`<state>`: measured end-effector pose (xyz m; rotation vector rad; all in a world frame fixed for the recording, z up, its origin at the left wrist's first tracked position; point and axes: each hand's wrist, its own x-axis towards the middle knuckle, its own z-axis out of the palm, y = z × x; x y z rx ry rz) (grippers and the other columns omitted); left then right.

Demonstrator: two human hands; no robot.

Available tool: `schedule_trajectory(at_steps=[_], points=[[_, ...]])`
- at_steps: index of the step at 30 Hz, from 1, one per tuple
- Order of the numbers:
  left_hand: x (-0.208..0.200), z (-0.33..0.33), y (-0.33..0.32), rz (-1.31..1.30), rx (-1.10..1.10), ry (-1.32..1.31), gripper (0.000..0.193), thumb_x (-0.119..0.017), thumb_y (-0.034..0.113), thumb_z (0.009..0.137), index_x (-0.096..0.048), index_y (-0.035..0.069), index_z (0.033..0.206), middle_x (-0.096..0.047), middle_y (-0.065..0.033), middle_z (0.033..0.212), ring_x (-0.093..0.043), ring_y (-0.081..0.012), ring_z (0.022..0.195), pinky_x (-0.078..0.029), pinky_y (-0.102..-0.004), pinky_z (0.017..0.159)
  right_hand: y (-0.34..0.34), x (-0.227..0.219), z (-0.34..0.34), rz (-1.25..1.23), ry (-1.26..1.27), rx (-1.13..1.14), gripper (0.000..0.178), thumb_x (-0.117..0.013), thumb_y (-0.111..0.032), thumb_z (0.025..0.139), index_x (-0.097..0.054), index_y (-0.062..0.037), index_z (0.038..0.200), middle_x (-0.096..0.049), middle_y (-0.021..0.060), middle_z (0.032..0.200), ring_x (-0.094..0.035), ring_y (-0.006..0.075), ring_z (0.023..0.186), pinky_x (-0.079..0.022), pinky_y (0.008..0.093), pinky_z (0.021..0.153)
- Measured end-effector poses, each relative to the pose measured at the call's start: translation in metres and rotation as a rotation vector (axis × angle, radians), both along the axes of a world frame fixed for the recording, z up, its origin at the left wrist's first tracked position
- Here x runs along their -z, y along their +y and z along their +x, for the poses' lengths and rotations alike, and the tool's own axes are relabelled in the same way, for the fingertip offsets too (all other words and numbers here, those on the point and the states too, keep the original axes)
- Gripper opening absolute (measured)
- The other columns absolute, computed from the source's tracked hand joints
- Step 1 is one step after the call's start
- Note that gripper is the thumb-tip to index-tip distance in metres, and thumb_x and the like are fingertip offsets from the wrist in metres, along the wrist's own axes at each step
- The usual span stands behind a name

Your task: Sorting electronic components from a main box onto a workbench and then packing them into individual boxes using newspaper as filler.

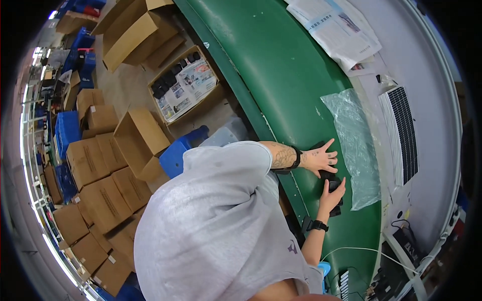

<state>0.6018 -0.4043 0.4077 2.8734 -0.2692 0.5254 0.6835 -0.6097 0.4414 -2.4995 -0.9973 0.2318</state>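
My left hand [320, 159] rests over a dark object on the green table [261, 60], its fingers spread. Just below it, my right hand [332, 196] has thumb and fingers either side of a black, block-like piece [333, 186]. More black material [335, 208] shows beside the right hand, and a dark edge shows above the left wrist. Hands and shadow cover much of these black things, so their kind is unclear. A clear plastic bag [355, 145] lies flat just right of both hands.
Printed plastic packaging [336, 27] lies at the table's far end. A stack of dark-gridded sheets [404, 133] is on the right. A white cable [361, 248] crosses near the lower right. On the left floor stand a carton of black parts [185, 88], blue bins [175, 159] and stacked boxes [105, 203].
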Motion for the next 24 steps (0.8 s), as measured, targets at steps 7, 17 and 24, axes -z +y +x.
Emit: schedule_trajectory(at_steps=[7,17,24], points=[[0.023,0.018,0.04,-0.081,0.285,0.093,0.071,-0.07,0.063,0.077,-0.047,0.027,0.135,-0.056,-0.001,0.114,-0.053,-0.0193,0.113,-0.042,-0.0492,0.083,0.0,-0.02,-0.011,0.032,0.156,0.102,0.076,-0.071,-0.036,0.091,-0.036,-0.002,0.15,-0.047,0.0266,0.136,-0.048,0.0436,0.124,-0.041,0.048,0.103],[0.003,-0.009,0.04,-0.014,-0.23,0.115,0.07,-0.069,0.063,0.077,-0.05,0.031,0.136,-0.054,-0.0047,0.118,-0.052,-0.0287,0.115,-0.025,-0.0789,0.104,-0.051,-0.042,-0.059,0.353,0.229,0.476,0.066,-0.067,-0.025,0.095,-0.037,0.0,0.149,-0.048,0.0253,0.141,-0.053,0.0368,0.122,-0.041,0.0437,0.104],[0.003,-0.018,0.043,-0.03,-0.36,0.205,0.07,-0.067,0.064,0.079,-0.048,0.031,0.139,-0.053,-0.0058,0.122,-0.052,-0.0272,0.116,-0.042,-0.0615,0.091,-0.046,-0.056,-0.063,0.45,0.234,0.564,0.061,-0.063,-0.024,0.098,-0.038,-0.0003,0.148,-0.051,0.0241,0.136,-0.057,0.0315,0.114,-0.046,0.0396,0.097]])
